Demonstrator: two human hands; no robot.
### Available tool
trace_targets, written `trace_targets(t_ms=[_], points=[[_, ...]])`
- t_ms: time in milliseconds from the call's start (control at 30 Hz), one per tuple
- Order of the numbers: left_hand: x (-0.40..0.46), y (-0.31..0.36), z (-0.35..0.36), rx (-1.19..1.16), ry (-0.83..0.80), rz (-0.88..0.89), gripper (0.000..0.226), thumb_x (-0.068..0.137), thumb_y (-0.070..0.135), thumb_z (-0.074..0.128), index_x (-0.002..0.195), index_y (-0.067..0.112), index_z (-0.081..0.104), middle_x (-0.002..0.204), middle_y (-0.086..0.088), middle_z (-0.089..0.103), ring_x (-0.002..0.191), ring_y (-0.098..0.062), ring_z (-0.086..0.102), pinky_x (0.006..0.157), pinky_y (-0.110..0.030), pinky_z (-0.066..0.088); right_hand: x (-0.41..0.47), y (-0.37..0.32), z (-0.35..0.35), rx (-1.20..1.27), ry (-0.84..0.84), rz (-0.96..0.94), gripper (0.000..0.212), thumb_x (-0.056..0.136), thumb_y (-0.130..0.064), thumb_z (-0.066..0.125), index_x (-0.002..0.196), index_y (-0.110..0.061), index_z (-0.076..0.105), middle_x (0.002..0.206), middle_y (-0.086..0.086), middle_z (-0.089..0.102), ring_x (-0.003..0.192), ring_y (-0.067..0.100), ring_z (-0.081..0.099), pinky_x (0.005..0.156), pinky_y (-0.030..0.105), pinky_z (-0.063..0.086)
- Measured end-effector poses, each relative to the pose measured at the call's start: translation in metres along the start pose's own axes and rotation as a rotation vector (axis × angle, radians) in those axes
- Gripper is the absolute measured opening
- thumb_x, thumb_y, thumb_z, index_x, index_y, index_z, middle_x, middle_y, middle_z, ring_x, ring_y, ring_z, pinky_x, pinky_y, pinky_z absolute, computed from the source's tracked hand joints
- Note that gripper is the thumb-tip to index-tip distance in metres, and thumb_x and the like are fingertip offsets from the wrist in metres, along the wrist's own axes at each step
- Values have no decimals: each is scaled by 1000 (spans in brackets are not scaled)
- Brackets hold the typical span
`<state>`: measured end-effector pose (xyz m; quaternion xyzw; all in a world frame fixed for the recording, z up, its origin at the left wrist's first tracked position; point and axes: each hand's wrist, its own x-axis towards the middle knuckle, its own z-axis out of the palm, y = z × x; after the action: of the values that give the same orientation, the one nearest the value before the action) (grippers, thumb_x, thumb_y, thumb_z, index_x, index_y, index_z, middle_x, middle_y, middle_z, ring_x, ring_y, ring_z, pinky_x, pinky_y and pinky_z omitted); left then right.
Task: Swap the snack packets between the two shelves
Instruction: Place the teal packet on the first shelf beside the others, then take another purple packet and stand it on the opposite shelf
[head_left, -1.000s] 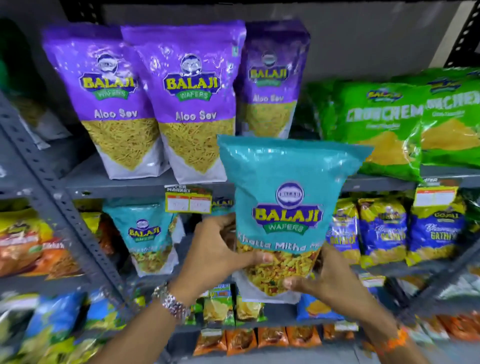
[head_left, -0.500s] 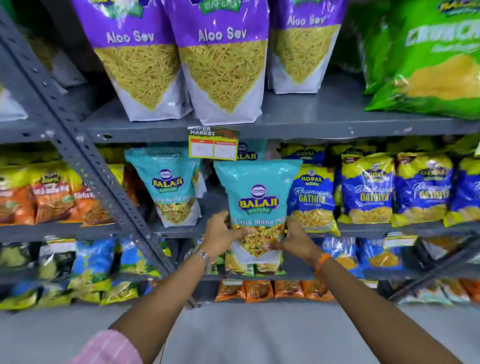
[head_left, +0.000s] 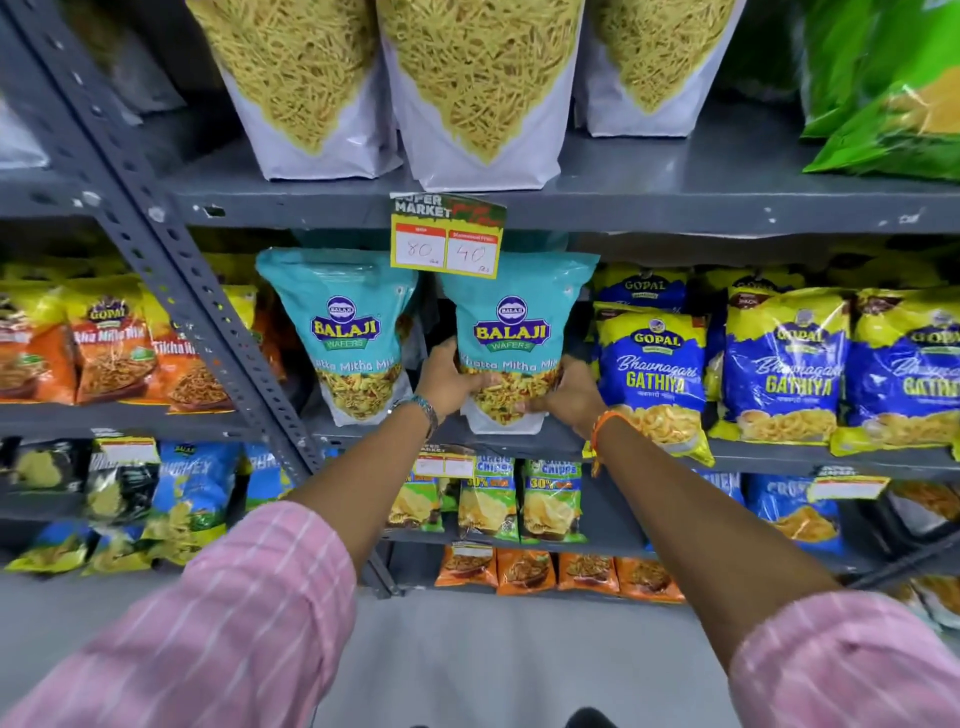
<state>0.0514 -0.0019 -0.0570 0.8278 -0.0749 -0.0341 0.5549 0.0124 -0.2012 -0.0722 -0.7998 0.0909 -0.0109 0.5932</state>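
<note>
Pink striped sleeves (head_left: 218, 613) reach forward. Left hand (head_left: 451, 382) and right hand (head_left: 566, 396) clamp the lower sides of a teal Balaji Khatta Mitha Mix packet (head_left: 511, 332), upright on the middle shelf (head_left: 545, 441). At nine o'clock stands its twin packet (head_left: 349, 332); at twelve, the price tag (head_left: 447, 236).

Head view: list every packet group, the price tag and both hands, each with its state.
Held teal packet: upright, base at shelf edge, gripped by both hands.
Second teal packet: standing, untouched.
Aloo Sev packets: upright, shelf above.
Price tag: hanging from shelf edge.
Left hand: gripping.
Right hand: gripping.
</note>
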Motion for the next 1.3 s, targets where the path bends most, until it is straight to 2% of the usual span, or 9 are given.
trace_targets(t_ms=[200,367,633,733,833,900,1000,1167,1300], points=[[9,-6,2,-10,7,0,61,75,6,86,130,8,61,128,-10,71,121,-27,65,106,-52,53,15,15,3,-14,33,-32,73,49,6,95,116,-5,68,118,14,75,112,30,69,94,54,58],[11,-7,4,-32,0,-36,63,75,5,86,132,10,59,121,-4,71,117,-22,65,106,-49,53,21,21,3,-41,19,-69,82,40,-16,99,116,-11,68,116,9,76,109,25,71,94,52,59],[-19,14,-5,-30,4,-90,70,76,4,85,138,10,52,137,-8,64,131,-28,59,110,-45,50,-3,-1,-7,-54,34,-28,92,59,-9,96,137,-2,48,130,5,61,117,15,55,103,40,51],[-48,38,-21,-27,-40,-167,76,80,11,84,146,6,47,149,-14,53,137,-30,52,108,-36,46,-38,-18,-20,53,205,-48,81,68,-20,92,136,-7,51,130,8,63,121,19,58,101,40,50],[-80,64,-49,92,-99,-258,75,80,26,84,145,7,51,145,-13,58,133,-27,57,105,-33,47,-84,-44,-33,239,491,-142,42,77,-17,85,114,-12,64,111,9,71,107,20,66,84,38,56],[-101,92,-71,89,-136,-246,54,82,31,82,130,12,65,131,-11,69,122,-23,65,102,-35,54,-113,-71,-43,309,623,-258,23,81,-13,82,95,-22,66,94,5,71,90,16,65,74,33,54],[-125,149,-101,-24,-81,-76,23,85,20,78,107,14,76,107,-10,79,103,-22,75,84,-24,61,-139,-126,-58,370,703,-460,29,82,-8,80,85,-30,61,86,8,66,77,14,61,70,26,52],[-113,228,-135,-166,307,318,30,82,11,81,109,15,69,109,-4,75,97,-10,70,87,-20,54,-137,-222,-76,457,524,-631,33,79,-5,82,89,-28,60,93,6,65,79,10,62,71,19,55],[-82,251,-144,-112,322,310,70,75,33,79,135,15,47,139,-3,54,119,-16,58,106,-32,47,-104,-270,-80,341,307,-561,49,75,-14,86,115,-19,58,116,-1,64,97,5,63,83,24,56]])
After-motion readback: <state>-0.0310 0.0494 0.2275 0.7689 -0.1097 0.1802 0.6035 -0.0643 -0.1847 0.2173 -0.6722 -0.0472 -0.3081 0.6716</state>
